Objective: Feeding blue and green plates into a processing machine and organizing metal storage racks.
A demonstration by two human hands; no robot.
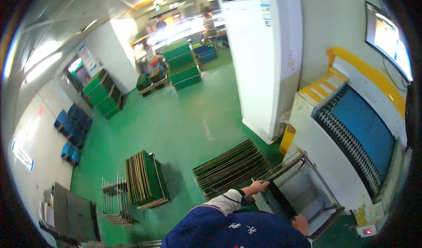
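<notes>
My left hand (255,188), below a dark wristband and a white sleeve cuff, is closed on the far end of a long dark panel (281,199). At the near end of that panel, my right hand (300,224) grips with its fingers partly hidden. The panel lies over the near-left side of a tubular metal frame (326,187), beside a white machine. Just left of my left hand stands a row of upright thin green boards (233,166) packed closely in a rack. My blue-clad arms and body hide part of the lower middle.
The machine (325,153) has a roller conveyor (351,149) at right. A white cabinet (259,63) stands ahead. Another filled board rack (145,177) and a wire rack (116,199) sit left on the green floor (193,112). Green stacks (182,63) and a person (208,24) are farther off.
</notes>
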